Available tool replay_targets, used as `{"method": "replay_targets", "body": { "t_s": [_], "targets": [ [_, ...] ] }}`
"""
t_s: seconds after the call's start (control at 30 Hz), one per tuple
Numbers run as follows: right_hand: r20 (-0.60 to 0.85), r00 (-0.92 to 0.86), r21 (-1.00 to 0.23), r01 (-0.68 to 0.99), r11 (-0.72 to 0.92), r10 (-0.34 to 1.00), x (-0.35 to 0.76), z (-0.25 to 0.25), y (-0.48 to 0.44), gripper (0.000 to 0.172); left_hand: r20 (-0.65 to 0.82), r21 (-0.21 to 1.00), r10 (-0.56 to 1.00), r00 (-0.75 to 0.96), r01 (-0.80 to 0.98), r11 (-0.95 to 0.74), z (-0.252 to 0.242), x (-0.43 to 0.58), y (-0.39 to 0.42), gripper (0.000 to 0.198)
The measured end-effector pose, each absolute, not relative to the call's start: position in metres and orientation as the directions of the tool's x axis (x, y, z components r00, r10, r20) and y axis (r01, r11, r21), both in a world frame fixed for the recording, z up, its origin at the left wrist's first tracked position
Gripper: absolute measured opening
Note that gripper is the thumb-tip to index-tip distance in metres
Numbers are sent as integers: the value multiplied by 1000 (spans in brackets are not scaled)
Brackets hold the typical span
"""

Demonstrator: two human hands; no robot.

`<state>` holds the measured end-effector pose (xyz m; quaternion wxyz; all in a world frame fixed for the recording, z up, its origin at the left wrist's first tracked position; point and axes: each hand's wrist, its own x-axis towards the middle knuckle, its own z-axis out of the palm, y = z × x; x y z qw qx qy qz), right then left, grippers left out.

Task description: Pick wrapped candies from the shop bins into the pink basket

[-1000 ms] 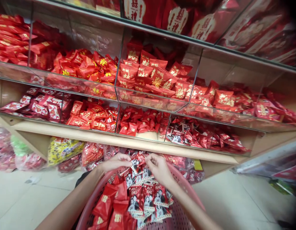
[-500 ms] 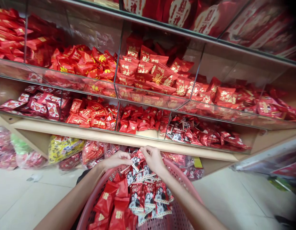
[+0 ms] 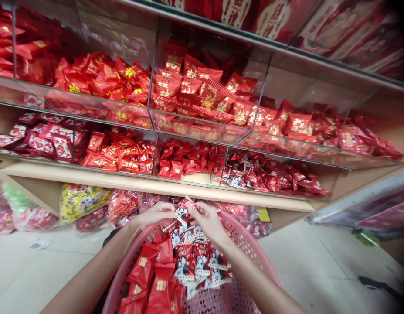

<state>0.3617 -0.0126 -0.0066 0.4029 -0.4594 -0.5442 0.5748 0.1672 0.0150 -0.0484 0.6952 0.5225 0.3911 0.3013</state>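
Over the far side of a pink perforated plastic basket (image 3: 254, 248), a small red-and-white candy packet (image 3: 183, 213) with a black-and-white couple print is held up between both hands. My left hand (image 3: 157, 214) pinches its left edge with closed fingers. On the other side, my right hand (image 3: 208, 221) grips it between thumb and fingers. Below lie several matching couple-print packets (image 3: 202, 259), laid roughly in rows on the basket's right half. Plain red packets (image 3: 162, 285) with gold marks fill the left half.
A shelf unit with glass dividers faces me, its compartments holding red packets (image 3: 208, 93) and smaller couple-print ones (image 3: 236, 179). A wooden shelf edge (image 3: 90, 179) runs just beyond the basket. Under it stand a yellow bag (image 3: 84, 203) and clear bags of sweets (image 3: 123, 205) on the tiled floor (image 3: 319, 257).
The held packet has turned more upright and is raised between my fingers. My right hand has shifted slightly down and its fingers have regripped. The whole view has moved a little to the right.
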Motion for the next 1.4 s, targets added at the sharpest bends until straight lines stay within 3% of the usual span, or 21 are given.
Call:
{"method": "replay_targets", "body": {
  "t_s": [0.23,0.37,0.67,0.87,1.1,1.27,1.4],
  "targets": [
    [-38,-116,-999,-16,-40,992,367,5,-14,31,-249,953,821,513,-19,301,-44,168,13,25],
    [-87,-106,-996,-14,-89,991,395,21,-28,32,-188,977,830,525,17,211,-45,163,15,25],
    [-294,-194,-918,330,-220,936,443,-16,-71,35,-181,984,827,532,93,155,-44,166,17,18],
    [-163,-187,-892,448,-64,969,425,-33,-75,31,-201,980,834,514,105,172,-43,167,15,22],
    [152,-238,-585,761,282,959,416,-30,-77,22,-209,977,828,520,86,193,-42,165,14,25],
    [200,-301,-304,886,351,932,413,-40,-77,18,-224,974,818,530,101,201,-45,165,15,26],
    [205,-405,-124,892,434,891,412,-42,-77,21,-202,979,820,536,89,183,-44,165,15,25]
  ]
}}
